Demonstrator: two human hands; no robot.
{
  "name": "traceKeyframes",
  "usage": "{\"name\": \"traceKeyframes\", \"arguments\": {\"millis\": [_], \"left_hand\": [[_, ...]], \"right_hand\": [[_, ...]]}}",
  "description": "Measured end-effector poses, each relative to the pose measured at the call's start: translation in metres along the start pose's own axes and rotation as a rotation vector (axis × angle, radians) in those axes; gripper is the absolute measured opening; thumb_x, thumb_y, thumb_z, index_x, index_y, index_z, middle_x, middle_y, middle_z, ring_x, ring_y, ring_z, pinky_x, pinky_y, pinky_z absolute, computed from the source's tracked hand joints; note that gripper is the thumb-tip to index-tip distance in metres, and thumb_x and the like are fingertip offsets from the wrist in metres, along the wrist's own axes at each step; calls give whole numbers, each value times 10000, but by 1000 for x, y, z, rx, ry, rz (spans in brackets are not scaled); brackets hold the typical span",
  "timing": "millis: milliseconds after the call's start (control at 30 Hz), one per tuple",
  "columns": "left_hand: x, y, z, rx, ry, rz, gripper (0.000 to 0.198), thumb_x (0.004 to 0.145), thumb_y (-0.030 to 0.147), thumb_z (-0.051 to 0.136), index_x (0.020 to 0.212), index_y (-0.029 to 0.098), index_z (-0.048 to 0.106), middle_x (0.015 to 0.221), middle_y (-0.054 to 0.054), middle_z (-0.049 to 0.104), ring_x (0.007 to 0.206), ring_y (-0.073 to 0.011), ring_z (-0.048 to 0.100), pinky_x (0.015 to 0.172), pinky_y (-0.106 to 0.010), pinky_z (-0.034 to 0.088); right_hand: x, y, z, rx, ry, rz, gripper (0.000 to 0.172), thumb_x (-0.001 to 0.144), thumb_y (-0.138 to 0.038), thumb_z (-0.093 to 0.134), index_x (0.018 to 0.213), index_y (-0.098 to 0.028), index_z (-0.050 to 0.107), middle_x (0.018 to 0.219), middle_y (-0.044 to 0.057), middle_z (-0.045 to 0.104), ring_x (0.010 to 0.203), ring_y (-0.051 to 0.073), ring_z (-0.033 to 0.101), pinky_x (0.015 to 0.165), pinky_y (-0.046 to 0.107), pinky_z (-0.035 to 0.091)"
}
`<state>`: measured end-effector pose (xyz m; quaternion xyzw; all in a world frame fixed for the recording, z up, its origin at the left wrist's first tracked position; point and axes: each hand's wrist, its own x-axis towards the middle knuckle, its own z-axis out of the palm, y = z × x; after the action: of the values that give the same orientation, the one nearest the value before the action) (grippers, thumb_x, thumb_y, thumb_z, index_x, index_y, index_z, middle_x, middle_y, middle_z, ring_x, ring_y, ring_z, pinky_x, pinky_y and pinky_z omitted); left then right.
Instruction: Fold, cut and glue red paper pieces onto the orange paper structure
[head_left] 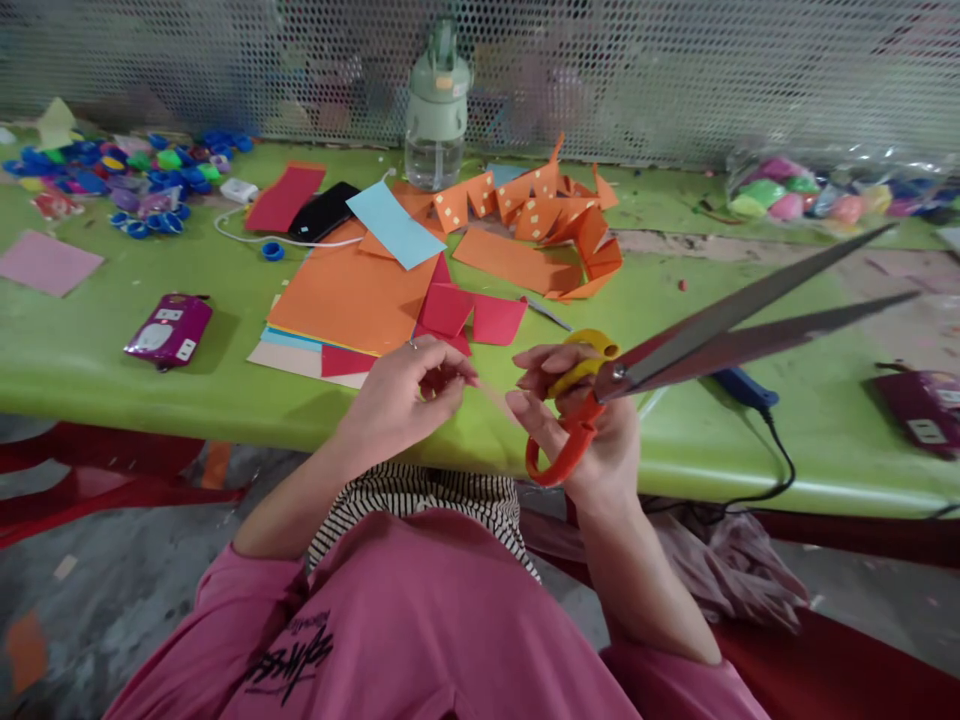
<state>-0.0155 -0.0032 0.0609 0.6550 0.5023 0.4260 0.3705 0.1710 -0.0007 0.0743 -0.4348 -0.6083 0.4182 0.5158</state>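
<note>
The left hand [409, 395] pinches a thin pale strip [495, 401] running toward 4 o'clock to the right hand [592, 435], whose grip on it I cannot tell. Scissors [675, 340] hook over the right hand, 2 blades parted toward 2 o'clock. Orange paper [352, 300] lies at the left hand's 11 o'clock.

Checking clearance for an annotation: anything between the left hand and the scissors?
Yes. Fingertips of the right hand, which holds the scissors, point toward the left hand, and a thin pale strip spans the gap between the hands. Nothing else visible stands in between.
</note>
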Motion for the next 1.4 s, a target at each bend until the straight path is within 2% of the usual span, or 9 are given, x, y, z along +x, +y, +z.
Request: {"name": "traceKeyframes", "arguments": {"millis": [133,333,467,600,800,933,1067,1300,1400], "left_hand": [[-1,3,0,56,-29,31,160,851,128,621,974,207,686,790,7,672,682,-110,615,656,-223,498],[-5,1,-1,-198,-54,-59,207,892,209,657,1099,221,659,959,-20,695,805,-126,683,734,-224,565],[-5,0,-3,-373,-58,-106,187,916,324,684,1056,202,663,932,-25,686,783,-127,710,694,-215,576],[-3,-2,-5,-508,-66,-143,286,990,440,570,974,182,692,844,-29,694,701,-117,708,606,-207,548],[-6,-11,4,-573,-87,-220,232,773,325,835,892,192,686,806,6,702,730,-110,694,664,-201,558],[-7,-14,15,-597,-15,-186,241,818,398,796,868,197,672,780,1,708,702,-112,672,640,-212,549],[-6,-16,17,-641,56,-137,196,837,358,787,829,199,674,750,15,686,654,-83,608,612,-188,505],[-5,-25,9,-764,-182,-147,152,872,292,734,999,215,763,883,-2,727,689,-65,578,618,-165,463],[-3,-24,9,-794,-173,-158,97,861,290,759,920,214,751,890,1,740,665,-54,592,614,-165,465]], "right_hand": [[-4,6,-2,19,18,17,343,761,-328,824,914,-272,522,945,7,673,763,149,624,700,338,541],[-5,13,-3,24,-20,105,290,759,-332,815,865,-258,555,828,-16,654,756,150,632,699,324,549],[-5,13,-3,95,-64,185,266,763,-347,809,831,-248,572,768,-27,603,655,121,551,590,288,476],[-3,16,-4,233,-80,287,305,704,-328,855,823,-238,589,732,-38,563,612,100,483,539,270,401],[-1,20,3,389,-62,328,306,697,-307,861,808,-228,587,719,-45,551,618,94,493,572,270,422],[-4,20,15,436,-69,354,293,735,-314,821,827,-235,554,709,-55,546,606,91,498,567,267,425],[-9,23,24,481,-133,392,287,757,-312,802,845,-238,539,701,-67,532,598,83,498,560,256,422],[-3,27,28,754,-305,566,308,686,-288,838,738,-218,542,602,-74,522,509,58,416,458,215,317],[-1,29,26,768,-350,632,307,675,-323,853,757,-214,577,619,-61,566,521,60,459,451,201,323]]}}
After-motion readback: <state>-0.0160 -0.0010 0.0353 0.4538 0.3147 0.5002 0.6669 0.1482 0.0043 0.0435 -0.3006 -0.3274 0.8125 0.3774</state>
